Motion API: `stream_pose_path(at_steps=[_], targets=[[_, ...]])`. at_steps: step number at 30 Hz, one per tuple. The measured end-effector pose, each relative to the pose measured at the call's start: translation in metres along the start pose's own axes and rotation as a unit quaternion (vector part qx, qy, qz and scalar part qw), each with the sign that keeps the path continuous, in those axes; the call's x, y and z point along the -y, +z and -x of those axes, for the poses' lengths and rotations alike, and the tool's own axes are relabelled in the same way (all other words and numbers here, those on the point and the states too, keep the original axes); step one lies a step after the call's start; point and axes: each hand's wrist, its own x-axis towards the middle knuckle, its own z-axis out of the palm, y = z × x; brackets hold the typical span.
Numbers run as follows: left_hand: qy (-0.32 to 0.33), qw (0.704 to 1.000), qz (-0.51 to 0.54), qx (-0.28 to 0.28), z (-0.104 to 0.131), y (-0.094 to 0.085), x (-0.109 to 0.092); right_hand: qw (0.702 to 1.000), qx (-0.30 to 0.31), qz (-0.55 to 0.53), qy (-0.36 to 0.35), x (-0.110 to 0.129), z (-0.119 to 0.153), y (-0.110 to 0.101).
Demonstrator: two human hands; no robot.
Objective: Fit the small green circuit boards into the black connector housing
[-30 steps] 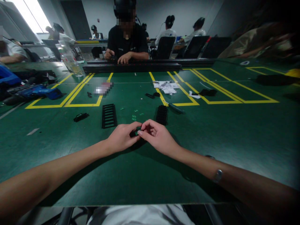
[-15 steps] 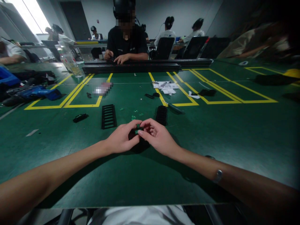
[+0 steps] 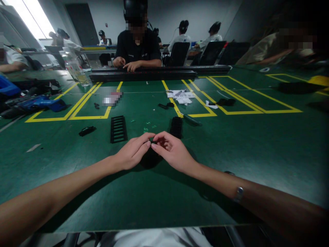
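My left hand (image 3: 132, 151) and my right hand (image 3: 174, 149) meet over the green table (image 3: 144, 202), fingertips and thumb tips nearly touching. Both are closed in a pinch around a small green circuit board (image 3: 151, 140), of which only a sliver shows; the fingers cover the rest. Just beyond the fingertips lie several small green pieces (image 3: 147, 127). A black slotted tray (image 3: 118, 129) stands left of them, and a second black slotted piece (image 3: 176, 127) is close behind my right hand.
A black part (image 3: 87, 130) lies on the left, near a white scrap (image 3: 33, 148). A dark green-handled tool (image 3: 191, 119) and white papers (image 3: 181, 96) are farther right. Long black bars (image 3: 144, 74) cross the far side before a seated co-worker (image 3: 138, 48). A bottle (image 3: 77, 70) stands left.
My left thumb has moved up and right toward the right thumb, closing the gap between the hands. The small green board, plainer before, is now mostly covered.
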Motion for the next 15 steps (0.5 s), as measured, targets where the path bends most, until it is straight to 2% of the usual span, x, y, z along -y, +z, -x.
stream_pose_path(at_steps=[15], targets=[[0.008, 1.0, -0.007, -0.01, 0.0007, 0.0013, 0.0031, 1.0, 0.0, -0.006, -0.002, 0.0, -0.0007, -0.0003]])
